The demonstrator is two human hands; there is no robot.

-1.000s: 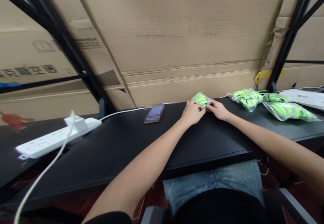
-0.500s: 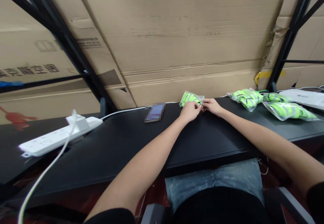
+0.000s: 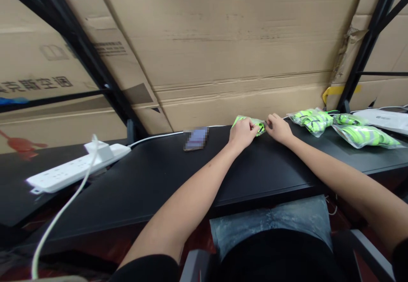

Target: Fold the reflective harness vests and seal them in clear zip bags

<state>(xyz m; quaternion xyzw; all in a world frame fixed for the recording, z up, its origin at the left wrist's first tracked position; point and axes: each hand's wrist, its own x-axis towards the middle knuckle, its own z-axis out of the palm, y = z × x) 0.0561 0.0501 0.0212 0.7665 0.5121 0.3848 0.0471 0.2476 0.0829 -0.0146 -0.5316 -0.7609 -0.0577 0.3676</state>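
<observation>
A clear plastic bag with a folded fluorescent yellow-green reflective vest (image 3: 260,127) lies at the back of the black table, partly covered by my hands. My left hand (image 3: 242,132) is closed on its near side, thumb and fingers pinching the plastic. At the bag's right end my right hand (image 3: 278,127) has its fingertips pressed together on the edge. Three similar bagged vests rest to the right: one (image 3: 314,121) nearest my right hand, a small one (image 3: 349,119) behind, and a larger one (image 3: 369,136) in front.
A phone (image 3: 196,138) with a blurred screen lies left of my hands. Further left sits a white power strip (image 3: 73,167) with a plugged-in adapter and cable. Cardboard (image 3: 236,39) stands behind the black table (image 3: 178,180), between dark metal posts. A white flat package (image 3: 382,119) is at far right.
Both hands have shifted slightly right with the bagged vest. My right hand has drawn a little away from my left, and more green fabric shows between them.
</observation>
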